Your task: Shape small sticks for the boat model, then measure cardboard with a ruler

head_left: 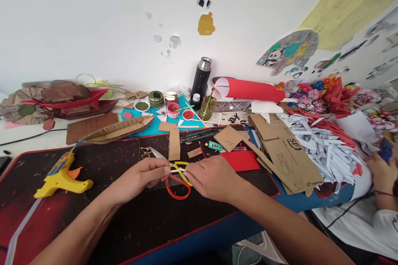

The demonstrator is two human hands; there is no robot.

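A thin white stick (177, 170) spans the small gap between my two hands. My left hand (144, 176) pinches its left end between thumb and forefinger. The fingers of my right hand (211, 176) are closed on the other end. Scissors with red and yellow handles (178, 196) lie on the dark mat just beneath the hands, their blade pointing up and left. A cardboard strip (174, 145) lies beyond my left hand, and a red sheet (239, 161) is beyond my right hand.
A yellow glue gun (62, 178) rests at left. Paint pots (173, 110), a black flask (201, 76) and a cardboard boat (120, 129) stand behind. Flattened cardboard (282, 157) and white paper strips (323, 149) cover the right side. Another person's hand (381, 169) is at far right.
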